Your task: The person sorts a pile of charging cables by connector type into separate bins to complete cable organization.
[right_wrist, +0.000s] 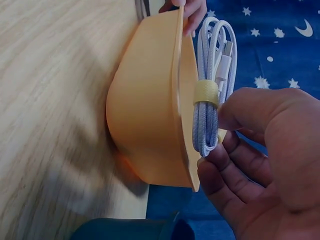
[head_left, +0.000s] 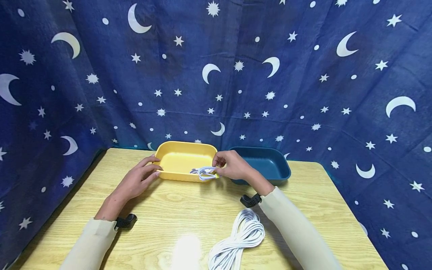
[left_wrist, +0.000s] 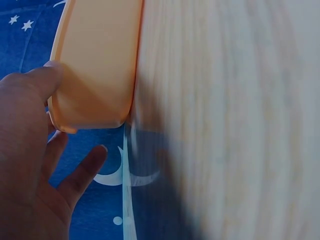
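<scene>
Starry blue cloth (head_left: pixel 303 93) backed the worktop (head_left: pixel 189 210); right hand (head_left: pixel 233 167) pinched a coiled cable (head_left: pixel 206 173) at the yellow tray's (head_left: pixel 179 159) rim; left hand (head_left: pixel 136 180) touched it, fingers relaxed; no writing legible.

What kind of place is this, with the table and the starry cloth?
Probably a staged recording corner, not a lived-in room. A dark blue cloth with moons and stars hangs all round a wooden table, which bears only a yellow tray, a blue tray and white cable.

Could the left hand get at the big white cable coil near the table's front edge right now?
Probably yes. The left hand only rests against the yellow tray, holding nothing, and bare tabletop lies between it and the white cable coil.
</scene>
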The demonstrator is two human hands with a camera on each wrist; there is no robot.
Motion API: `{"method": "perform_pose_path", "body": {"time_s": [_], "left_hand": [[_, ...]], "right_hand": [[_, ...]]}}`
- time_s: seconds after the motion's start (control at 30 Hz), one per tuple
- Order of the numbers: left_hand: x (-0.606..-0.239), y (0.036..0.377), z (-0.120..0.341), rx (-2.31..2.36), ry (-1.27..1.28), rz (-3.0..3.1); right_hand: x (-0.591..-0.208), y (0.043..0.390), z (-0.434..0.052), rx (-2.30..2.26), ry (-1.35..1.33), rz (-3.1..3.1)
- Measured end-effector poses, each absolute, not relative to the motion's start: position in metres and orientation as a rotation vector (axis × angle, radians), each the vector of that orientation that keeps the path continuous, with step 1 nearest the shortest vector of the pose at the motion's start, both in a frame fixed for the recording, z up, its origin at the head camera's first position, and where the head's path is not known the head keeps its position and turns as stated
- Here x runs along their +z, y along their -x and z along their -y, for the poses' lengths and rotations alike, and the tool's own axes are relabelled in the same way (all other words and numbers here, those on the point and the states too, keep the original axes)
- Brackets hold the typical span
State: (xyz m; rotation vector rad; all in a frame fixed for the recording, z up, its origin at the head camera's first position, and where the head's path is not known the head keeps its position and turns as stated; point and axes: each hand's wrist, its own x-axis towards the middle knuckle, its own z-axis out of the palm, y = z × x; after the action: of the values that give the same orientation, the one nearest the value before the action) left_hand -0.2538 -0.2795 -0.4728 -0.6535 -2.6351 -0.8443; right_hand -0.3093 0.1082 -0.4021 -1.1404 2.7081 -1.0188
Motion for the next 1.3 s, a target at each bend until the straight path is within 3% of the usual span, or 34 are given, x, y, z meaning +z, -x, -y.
{"method": "perform_pose_path", "body": {"time_s": [0.4,1.3], "left_hand": [[-0.473,0.254,0.280,-0.853,0.627,2.650],[-0.473,0.255,0.279,-0.866,0.604,2.671]], "right_hand": [[-0.405,0.324,-0.093,-1.096,1.031,-2.706],[-0.417,0.330,-0.078,-0.962,1.151,-2.788]]}}
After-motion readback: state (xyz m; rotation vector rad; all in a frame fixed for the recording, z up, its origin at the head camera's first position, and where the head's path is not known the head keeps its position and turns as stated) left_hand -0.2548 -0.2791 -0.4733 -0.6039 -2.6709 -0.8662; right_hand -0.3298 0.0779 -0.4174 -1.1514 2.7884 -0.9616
